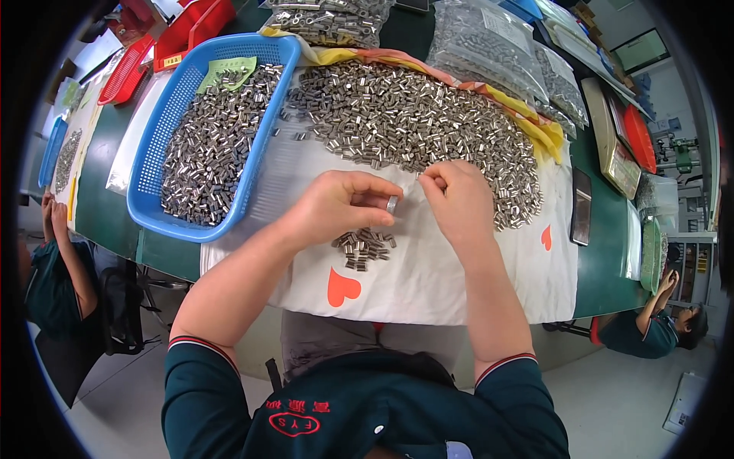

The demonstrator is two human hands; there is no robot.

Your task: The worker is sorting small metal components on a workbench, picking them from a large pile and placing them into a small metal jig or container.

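My left hand (340, 205) pinches a small silver metal sleeve (392, 204) between thumb and fingers, just above a little cluster of the same sleeves (365, 247) on the white cloth (428, 283). My right hand (456, 200) is closed at the near edge of the big heap of metal sleeves (413, 122), its fingertips pinched together on one tiny piece at the heap's edge. The two hands are a few centimetres apart over the cloth.
A blue plastic basket (157, 210) full of sleeves stands on the left. Red trays (134, 65) and clear bags of parts (489, 46) line the back. A dark phone (581, 206) lies on the right. Other people sit at far left (57, 260) and lower right (657, 325).
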